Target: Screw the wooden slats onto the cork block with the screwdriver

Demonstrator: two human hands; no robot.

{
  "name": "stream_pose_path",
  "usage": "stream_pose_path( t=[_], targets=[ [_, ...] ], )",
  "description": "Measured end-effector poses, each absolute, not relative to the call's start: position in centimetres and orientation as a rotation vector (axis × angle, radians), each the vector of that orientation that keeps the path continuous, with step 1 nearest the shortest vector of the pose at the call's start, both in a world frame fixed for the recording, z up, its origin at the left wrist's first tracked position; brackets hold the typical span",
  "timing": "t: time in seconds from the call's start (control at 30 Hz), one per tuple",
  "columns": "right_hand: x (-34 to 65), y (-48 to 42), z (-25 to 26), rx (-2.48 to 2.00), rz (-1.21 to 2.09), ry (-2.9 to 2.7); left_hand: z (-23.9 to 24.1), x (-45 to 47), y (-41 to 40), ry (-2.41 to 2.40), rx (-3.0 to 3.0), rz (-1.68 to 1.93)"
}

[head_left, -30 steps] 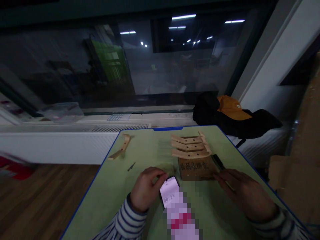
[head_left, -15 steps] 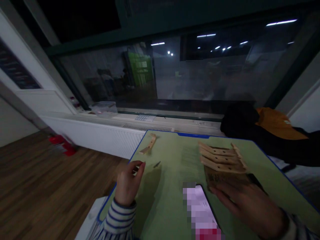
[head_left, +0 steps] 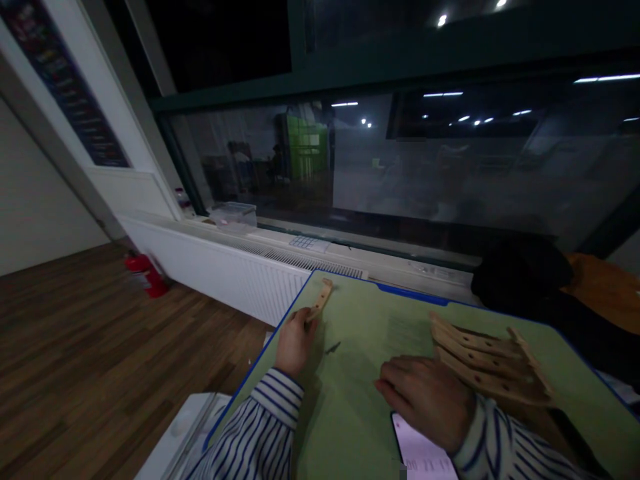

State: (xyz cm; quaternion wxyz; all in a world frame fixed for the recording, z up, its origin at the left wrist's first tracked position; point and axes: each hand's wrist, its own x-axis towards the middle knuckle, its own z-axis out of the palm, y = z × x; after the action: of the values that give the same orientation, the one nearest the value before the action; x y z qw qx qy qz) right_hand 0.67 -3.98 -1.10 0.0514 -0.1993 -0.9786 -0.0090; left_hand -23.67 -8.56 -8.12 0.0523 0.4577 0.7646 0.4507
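My left hand [head_left: 296, 343] is closed around the near, bent end of a light wooden piece with holes [head_left: 324, 297], at the far left corner of the green board [head_left: 360, 393]. A small dark pointed item [head_left: 333, 348] lies on the board to the right of that hand. My right hand [head_left: 430, 400] is over the upper part of a lit phone [head_left: 423, 450]. Its fingers are curled, with thumb and fingertips close together, and whatever may be between them is hidden. Right of it, several bent wooden pieces with holes [head_left: 480, 360] sit in a row on a brown cardboard box, mostly covered.
A white radiator [head_left: 225, 273] and a windowsill holding a clear plastic box [head_left: 234, 217] run behind the board. Dark and orange clothing [head_left: 600, 287] is heaped at the right. A red fire extinguisher [head_left: 146, 273] stands on the wooden floor at left.
My left hand has reached forward and closed on the single wooden piece. My right hand has moved left, from the cardboard box to over the phone. The view has turned a little.
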Motion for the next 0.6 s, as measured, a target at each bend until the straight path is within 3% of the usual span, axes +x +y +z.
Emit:
stream_pose_path(
  t=[0.6],
  targets=[
    [3.8,-4.0,-0.2,-0.579,-0.024,-2.726,-7.1,-22.3,-8.8,1.882,0.784,2.193]
  ],
)
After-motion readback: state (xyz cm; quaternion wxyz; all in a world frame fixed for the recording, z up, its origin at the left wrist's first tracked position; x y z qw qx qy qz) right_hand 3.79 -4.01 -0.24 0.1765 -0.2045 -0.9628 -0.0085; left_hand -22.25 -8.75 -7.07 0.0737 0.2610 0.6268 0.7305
